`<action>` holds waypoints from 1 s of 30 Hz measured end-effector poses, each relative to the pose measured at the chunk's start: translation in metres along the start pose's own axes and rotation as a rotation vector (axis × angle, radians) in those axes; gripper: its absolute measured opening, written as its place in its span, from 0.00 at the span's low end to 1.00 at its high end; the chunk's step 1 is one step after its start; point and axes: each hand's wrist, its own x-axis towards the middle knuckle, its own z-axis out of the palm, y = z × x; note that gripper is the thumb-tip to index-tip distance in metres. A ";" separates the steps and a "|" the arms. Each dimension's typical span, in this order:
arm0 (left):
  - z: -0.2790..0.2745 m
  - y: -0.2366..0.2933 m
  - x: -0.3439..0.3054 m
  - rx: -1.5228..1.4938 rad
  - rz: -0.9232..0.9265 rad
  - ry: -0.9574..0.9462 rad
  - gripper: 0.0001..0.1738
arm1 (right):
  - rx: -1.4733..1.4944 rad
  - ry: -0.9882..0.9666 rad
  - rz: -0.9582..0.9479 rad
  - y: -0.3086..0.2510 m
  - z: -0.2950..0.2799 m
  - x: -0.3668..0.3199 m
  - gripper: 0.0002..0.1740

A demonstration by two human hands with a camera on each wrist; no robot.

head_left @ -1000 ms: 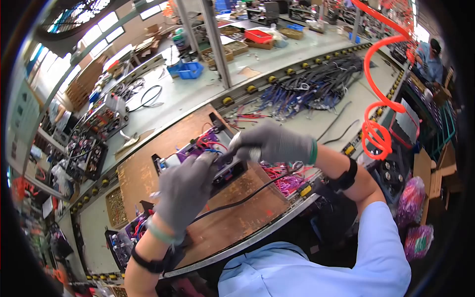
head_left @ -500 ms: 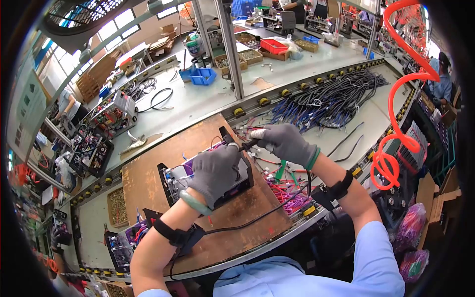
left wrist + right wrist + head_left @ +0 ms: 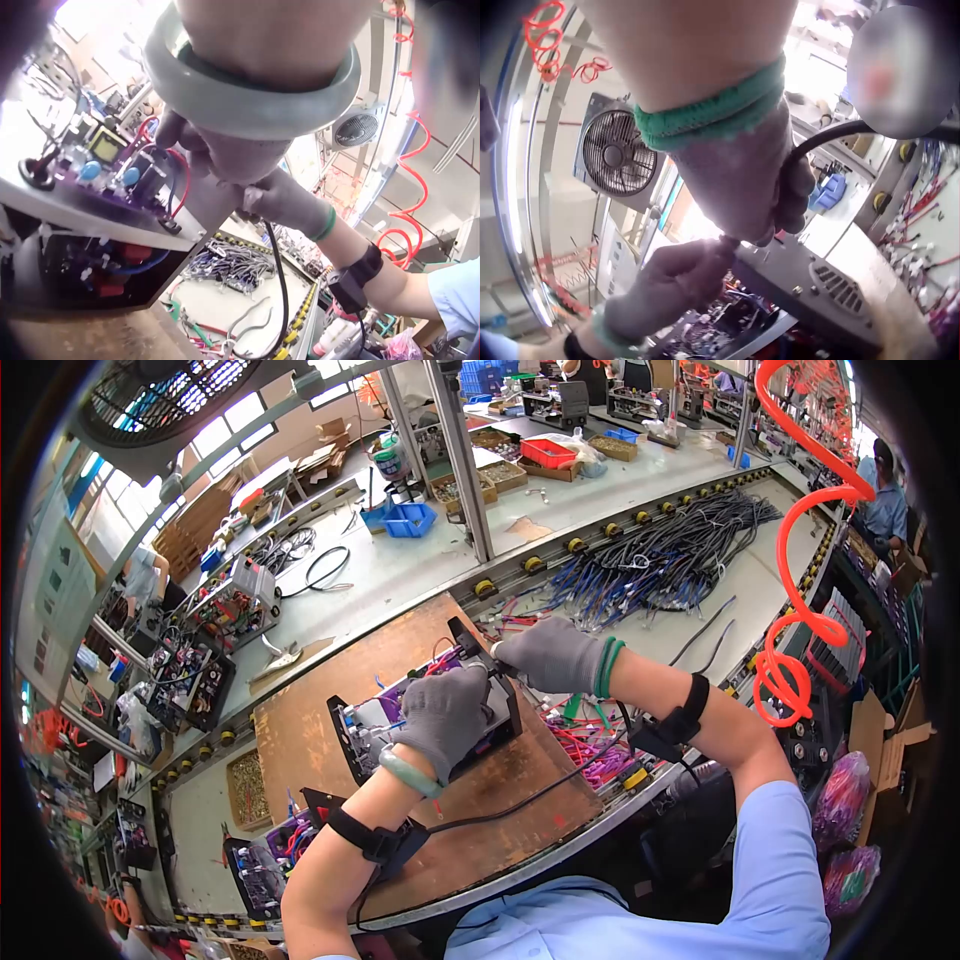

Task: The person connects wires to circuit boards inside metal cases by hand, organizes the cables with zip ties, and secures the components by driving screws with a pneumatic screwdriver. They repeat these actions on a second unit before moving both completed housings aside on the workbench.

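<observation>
An uncovered electronic unit with a black end panel (image 3: 802, 289) and a purple circuit board (image 3: 112, 184) sits on a wooden board (image 3: 300, 745). My gloved right hand (image 3: 555, 655) grips a black cable (image 3: 829, 136) just outside that panel. On the panel's inner side is my gloved left hand (image 3: 445, 710), fingers curled and fingertips pinched together. In the right wrist view, the left fingertips (image 3: 721, 247) meet the right hand at a small dark piece by the panel's top edge. The cable's end is hidden by the gloves. Its length droops from the right hand across the wooden board.
A second unit (image 3: 262, 865) stands at the board's left corner, near a box of small metal parts (image 3: 247, 788). Red and purple wires (image 3: 590, 750) lie to the right, with a large cable bundle (image 3: 660, 565) behind. A red coiled hose (image 3: 790, 575) hangs at right.
Both hands come together at the end panel; the dark piece that showed between them half a second ago is now mostly covered. The view has swung slightly.
</observation>
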 end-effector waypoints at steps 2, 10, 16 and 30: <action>-0.002 0.001 0.001 0.004 0.002 -0.019 0.06 | -0.033 0.120 -0.059 0.006 0.009 0.000 0.03; 0.014 -0.003 -0.002 -0.194 0.050 0.139 0.04 | 0.027 0.138 -0.098 0.010 0.012 0.001 0.03; 0.008 -0.001 0.006 -0.184 0.012 0.035 0.04 | -0.090 -0.100 0.008 -0.009 -0.004 0.002 0.10; -0.039 0.000 -0.019 -0.004 0.007 -0.279 0.15 | 0.127 -0.043 0.145 -0.030 0.001 -0.022 0.07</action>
